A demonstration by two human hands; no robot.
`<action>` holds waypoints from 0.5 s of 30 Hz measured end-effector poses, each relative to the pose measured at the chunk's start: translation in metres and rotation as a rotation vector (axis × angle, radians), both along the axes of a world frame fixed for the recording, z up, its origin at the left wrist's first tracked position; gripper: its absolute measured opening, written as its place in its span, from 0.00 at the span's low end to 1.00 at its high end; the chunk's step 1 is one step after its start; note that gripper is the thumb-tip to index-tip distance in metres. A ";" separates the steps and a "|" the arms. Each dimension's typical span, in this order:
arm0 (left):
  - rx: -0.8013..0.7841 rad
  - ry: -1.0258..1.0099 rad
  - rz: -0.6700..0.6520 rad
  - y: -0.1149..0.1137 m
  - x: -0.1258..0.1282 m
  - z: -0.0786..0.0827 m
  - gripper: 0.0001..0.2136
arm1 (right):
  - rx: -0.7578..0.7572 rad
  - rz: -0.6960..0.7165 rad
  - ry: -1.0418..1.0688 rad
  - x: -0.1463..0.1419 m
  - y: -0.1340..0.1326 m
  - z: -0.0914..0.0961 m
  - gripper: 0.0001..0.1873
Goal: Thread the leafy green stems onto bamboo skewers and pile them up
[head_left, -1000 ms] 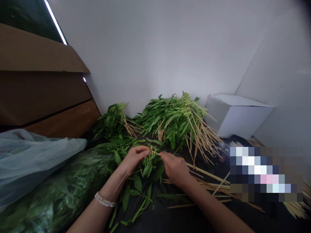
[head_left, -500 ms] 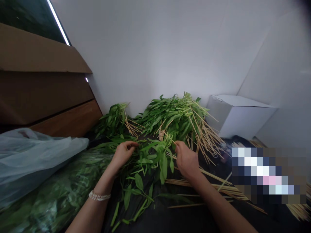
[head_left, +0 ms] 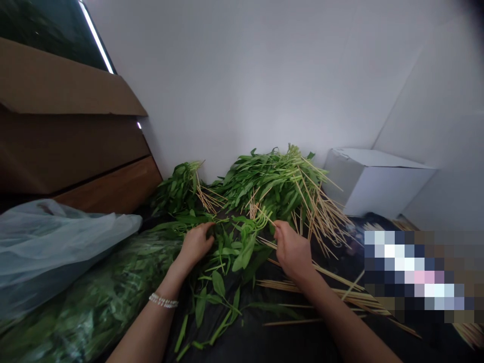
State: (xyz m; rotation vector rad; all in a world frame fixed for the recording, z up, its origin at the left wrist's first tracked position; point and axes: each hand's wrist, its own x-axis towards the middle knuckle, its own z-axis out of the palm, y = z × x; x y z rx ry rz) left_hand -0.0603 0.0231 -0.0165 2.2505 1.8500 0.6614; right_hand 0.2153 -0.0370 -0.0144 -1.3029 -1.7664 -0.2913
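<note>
My right hand [head_left: 293,247] is closed around a thin wooden skewer [head_left: 267,218]. Pale bent stems of a leafy green vegetable [head_left: 245,247] are strung on its far end, and their leaves hang down. To the left, my left hand [head_left: 197,244] touches loose greens with its fingertips. Its thumb stands apart from the bent fingers, and I see nothing held between them. Cut stems and loose leaves [head_left: 217,285] lie below on the dark surface.
Skewered greens [head_left: 272,174] are heaped against the white wall, with a smaller bunch [head_left: 176,184] left of them. Loose skewers [head_left: 355,297] lie at right, near a white box [head_left: 393,189]. A plastic bag of greens [head_left: 94,297] and a cardboard box [head_left: 71,151] stand at left.
The thumb of my left hand has moved away from its fingers. My right hand keeps the skewer, and the leaves on it have swung slightly left. The view has shifted a little.
</note>
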 end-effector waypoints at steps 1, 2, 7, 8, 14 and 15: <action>-0.048 -0.097 -0.116 -0.002 -0.001 0.007 0.17 | 0.000 0.001 0.000 0.000 0.000 0.000 0.15; -0.117 -0.190 -0.237 -0.004 -0.002 0.014 0.13 | 0.000 0.003 0.000 0.000 0.000 0.000 0.15; -0.110 -0.465 -0.298 -0.004 -0.007 0.030 0.19 | 0.001 0.000 0.010 0.001 0.000 0.001 0.15; -0.018 -0.485 -0.218 -0.001 -0.008 0.026 0.20 | 0.001 0.000 0.011 0.000 0.000 0.001 0.15; 0.138 -0.266 -0.163 0.016 -0.004 -0.011 0.17 | 0.027 0.019 -0.001 -0.001 -0.001 0.002 0.15; 0.142 -0.211 -0.180 0.016 -0.002 -0.013 0.17 | 0.032 0.018 -0.002 -0.001 -0.001 0.002 0.15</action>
